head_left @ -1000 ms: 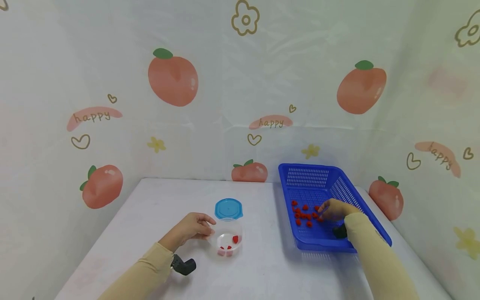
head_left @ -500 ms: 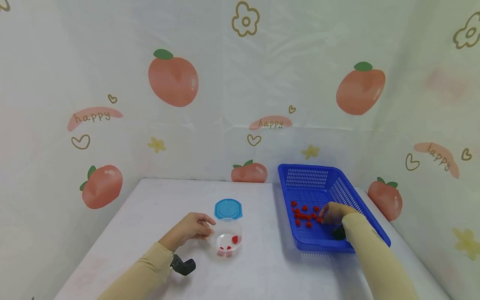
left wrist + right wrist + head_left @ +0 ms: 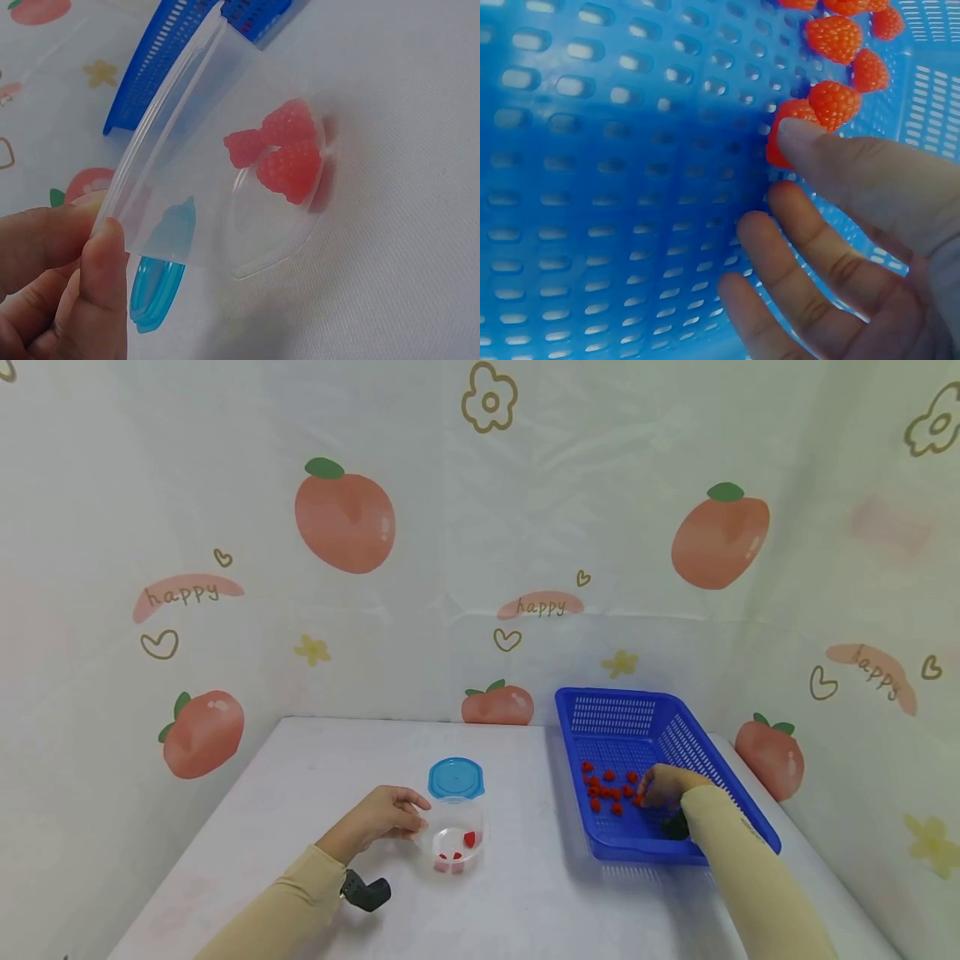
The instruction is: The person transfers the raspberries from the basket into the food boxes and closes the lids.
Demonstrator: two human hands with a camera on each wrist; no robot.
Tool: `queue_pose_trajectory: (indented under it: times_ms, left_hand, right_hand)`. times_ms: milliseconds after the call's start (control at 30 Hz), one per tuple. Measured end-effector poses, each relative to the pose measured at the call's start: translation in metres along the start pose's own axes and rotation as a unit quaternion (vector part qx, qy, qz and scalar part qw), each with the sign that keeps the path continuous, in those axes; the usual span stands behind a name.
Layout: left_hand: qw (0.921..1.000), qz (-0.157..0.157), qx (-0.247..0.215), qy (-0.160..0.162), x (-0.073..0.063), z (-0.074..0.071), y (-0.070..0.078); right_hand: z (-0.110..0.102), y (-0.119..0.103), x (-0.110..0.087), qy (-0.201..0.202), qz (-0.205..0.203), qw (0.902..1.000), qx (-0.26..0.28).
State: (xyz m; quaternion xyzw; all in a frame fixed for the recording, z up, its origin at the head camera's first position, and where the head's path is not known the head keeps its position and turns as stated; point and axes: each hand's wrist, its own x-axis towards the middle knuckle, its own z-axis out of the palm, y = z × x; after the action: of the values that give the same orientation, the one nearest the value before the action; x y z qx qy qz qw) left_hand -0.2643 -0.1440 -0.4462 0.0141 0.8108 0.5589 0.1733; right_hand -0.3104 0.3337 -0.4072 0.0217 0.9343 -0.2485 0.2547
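My left hand pinches the rim of a clear plastic tub between thumb and fingers. Three red raspberries lie in the bottom of the tub. Inside the blue basket, my right hand reaches down at the right end of a group of raspberries. In the right wrist view its thumb presses on one raspberry; the index finger is mostly hidden behind the thumb, and the other fingers are loosely bent. Several more raspberries lie loose on the basket floor.
A blue lid lies on the white table just behind the tub. The slotted basket stands at the right side of the table, with raised walls. A printed white curtain hangs behind and at both sides.
My right hand has lowered slightly toward the raspberry at the group's right end and then stays there. The left hand and the tub have not visibly moved.
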Motion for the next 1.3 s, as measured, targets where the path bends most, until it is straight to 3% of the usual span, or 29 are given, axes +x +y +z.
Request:
queue_pose_trajectory:
  times_ms: [167,367,700,1067,1300]
  left_hand:
    - [1.0,-0.001,-0.002,-0.003,0.001,0.0,-0.001]
    - [1.0,0.004,-0.001,-0.002,0.0,0.0,-0.001]
    - [1.0,0.006,0.002,-0.001,0.001,0.0,0.0]
    - [1.0,0.001,0.0,0.003,0.0,0.001,-0.001]
    - [1.0,0.002,-0.003,0.002,0.0,0.001,0.001]
  right_hand:
    - [-0.001,0.005,0.004,0.006,-0.013,0.9998,0.011]
    - [-0.005,0.009,0.006,0.06,-0.064,0.9947,0.054]
    - [-0.012,-0.008,-0.004,0.139,-0.182,0.9617,0.151]
    - [-0.013,-0.023,-0.017,0.158,-0.228,0.9471,0.161]
    - [-0.008,-0.04,-0.028,0.182,-0.261,0.9273,0.197]
